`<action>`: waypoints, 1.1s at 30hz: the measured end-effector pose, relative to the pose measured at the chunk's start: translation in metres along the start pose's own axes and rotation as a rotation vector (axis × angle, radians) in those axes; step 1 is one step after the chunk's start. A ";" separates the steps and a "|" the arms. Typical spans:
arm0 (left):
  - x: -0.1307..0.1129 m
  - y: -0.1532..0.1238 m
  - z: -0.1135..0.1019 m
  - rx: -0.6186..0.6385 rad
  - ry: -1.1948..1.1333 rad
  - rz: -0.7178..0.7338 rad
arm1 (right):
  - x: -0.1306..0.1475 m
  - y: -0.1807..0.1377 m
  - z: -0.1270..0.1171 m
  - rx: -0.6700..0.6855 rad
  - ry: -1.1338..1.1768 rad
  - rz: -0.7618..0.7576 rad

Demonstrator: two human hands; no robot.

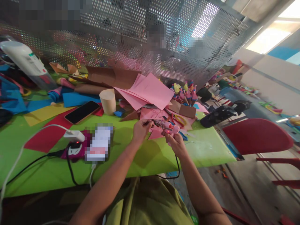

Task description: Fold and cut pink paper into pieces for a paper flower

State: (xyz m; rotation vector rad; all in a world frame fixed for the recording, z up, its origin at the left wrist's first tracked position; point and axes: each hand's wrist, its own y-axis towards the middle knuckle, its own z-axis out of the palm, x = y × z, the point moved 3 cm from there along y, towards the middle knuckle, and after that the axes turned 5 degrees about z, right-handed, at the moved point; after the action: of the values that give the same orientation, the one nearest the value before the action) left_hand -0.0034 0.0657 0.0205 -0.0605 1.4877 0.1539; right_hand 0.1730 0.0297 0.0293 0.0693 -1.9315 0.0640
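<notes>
Over the green table, my right hand [177, 142] is closed around a pink hot glue gun [173, 128] with a small red light; a black cord hangs below. My left hand [141, 130] pinches one end of a small dark, speckled piece [159, 123], whose kind I cannot make out. The piece lies in front of the glue gun; whether they touch is unclear. Just beyond both hands are cut pink paper pieces [150, 114] and yellow-and-red-handled scissors [180, 120].
A stack of pink sheets [150, 90], a beige roll [108, 101] and folded paper cones [187, 93] lie farther back. Leftward are a dark phone [82, 112], a lit phone [99, 143] and a purple power strip [76, 150] with cables. A red chair [257, 136] stands right.
</notes>
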 end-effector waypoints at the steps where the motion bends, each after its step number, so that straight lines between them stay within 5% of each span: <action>1: -0.001 0.000 0.000 0.004 0.006 0.004 | -0.001 0.000 0.000 0.001 -0.008 -0.004; 33: 0.005 0.001 0.001 -0.014 -0.062 -0.028 | -0.004 -0.002 -0.007 -0.080 -0.016 0.007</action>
State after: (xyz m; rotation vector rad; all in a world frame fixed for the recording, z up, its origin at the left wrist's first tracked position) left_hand -0.0020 0.0676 0.0156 -0.0867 1.4235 0.1424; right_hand 0.1813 0.0283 0.0284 0.0100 -1.9480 -0.0096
